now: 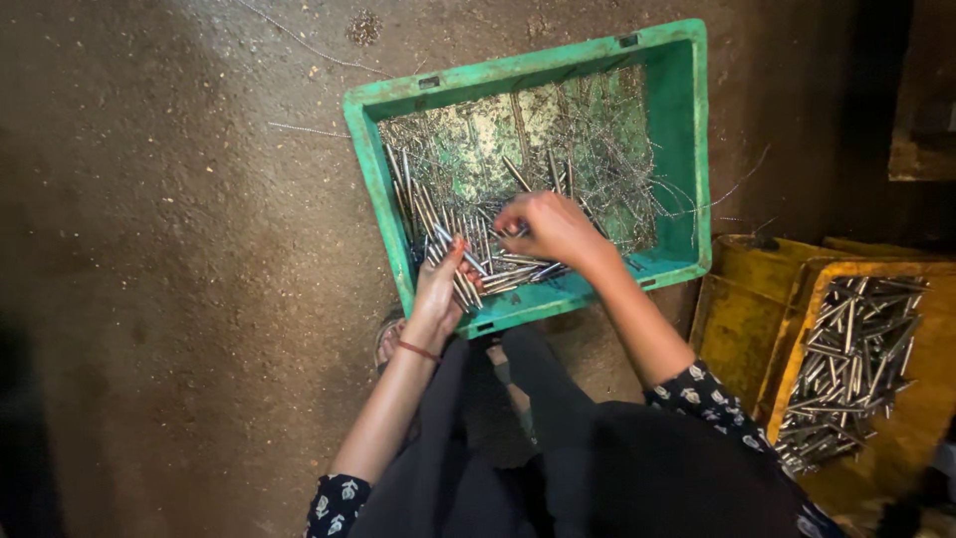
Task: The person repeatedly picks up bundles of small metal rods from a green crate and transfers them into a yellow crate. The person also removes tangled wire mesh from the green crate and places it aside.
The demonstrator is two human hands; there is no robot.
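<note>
A green plastic crate [687, 130] sits on the floor in front of me, its bottom covered with thin metal shavings and a pile of short shiny metal rods [448, 214]. My left hand [438, 289] reaches into the near left part of the crate and grips a bunch of rods. Just right of it, my right hand [553, 227] hovers over the pile with fingers curled around one or two rods.
A yellow crate [767, 329] holding many more metal rods stands at the right. The dusty concrete floor [179, 249] spreads to the left. My dark-clothed knees [558, 458] fill the bottom of the view, a sandalled foot just under the green crate.
</note>
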